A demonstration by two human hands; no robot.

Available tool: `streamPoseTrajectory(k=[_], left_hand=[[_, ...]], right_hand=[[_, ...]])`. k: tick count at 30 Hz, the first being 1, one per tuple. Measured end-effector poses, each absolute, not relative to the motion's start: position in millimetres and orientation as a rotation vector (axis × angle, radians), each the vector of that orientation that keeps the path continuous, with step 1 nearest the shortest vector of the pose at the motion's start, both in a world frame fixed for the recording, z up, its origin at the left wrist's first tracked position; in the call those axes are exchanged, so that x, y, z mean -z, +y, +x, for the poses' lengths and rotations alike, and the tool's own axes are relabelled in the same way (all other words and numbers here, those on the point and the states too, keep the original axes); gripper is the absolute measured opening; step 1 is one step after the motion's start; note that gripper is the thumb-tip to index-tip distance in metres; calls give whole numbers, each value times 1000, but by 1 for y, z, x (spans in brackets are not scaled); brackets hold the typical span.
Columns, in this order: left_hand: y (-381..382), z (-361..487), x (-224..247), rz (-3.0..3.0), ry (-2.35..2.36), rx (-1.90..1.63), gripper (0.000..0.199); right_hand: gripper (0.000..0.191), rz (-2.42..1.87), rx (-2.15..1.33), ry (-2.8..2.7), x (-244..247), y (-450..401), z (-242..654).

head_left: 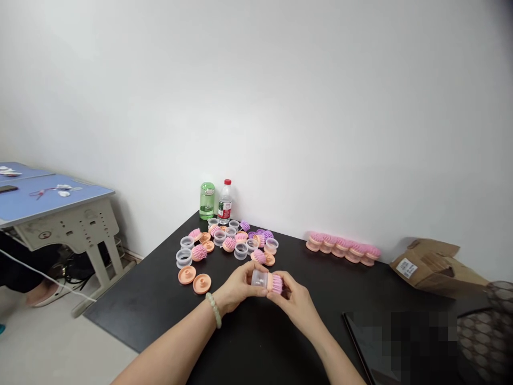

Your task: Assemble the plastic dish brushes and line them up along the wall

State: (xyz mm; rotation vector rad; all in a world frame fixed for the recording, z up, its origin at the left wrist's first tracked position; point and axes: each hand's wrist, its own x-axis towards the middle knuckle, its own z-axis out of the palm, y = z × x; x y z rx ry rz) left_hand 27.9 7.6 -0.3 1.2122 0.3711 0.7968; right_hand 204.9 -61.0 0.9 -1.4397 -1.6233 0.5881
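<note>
Showing a pink brush (277, 284) with a clear cup (259, 278) on its end, held between the left hand (239, 286) and right hand (294, 303), fingers closed around it, above the black desk (132, 313). A heap of cups and brushes (229, 244) is spread near the far edge; a row of peach brushes (342, 248) is lined along that edge to the right.

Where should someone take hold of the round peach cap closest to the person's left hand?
Pinch the peach cap by its rim from above: it lies flat on the black table, and its round edge looks easiest to reach.
</note>
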Motion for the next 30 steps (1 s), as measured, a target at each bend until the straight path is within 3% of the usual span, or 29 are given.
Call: streamPoseTrajectory(k=[6,12,30], left_hand=[[8,29,1,1206,333,-804,52],[6,28,-4,1218,362,-851,47],[5,30,-6,1152,593,-812,49]], right_hand=[[46,-1256,-833,-1400,10,-55,207],[37,-1210,-919,-1387,11,-54,207],[34,-1192,-393,-1547,3,-60,209]])
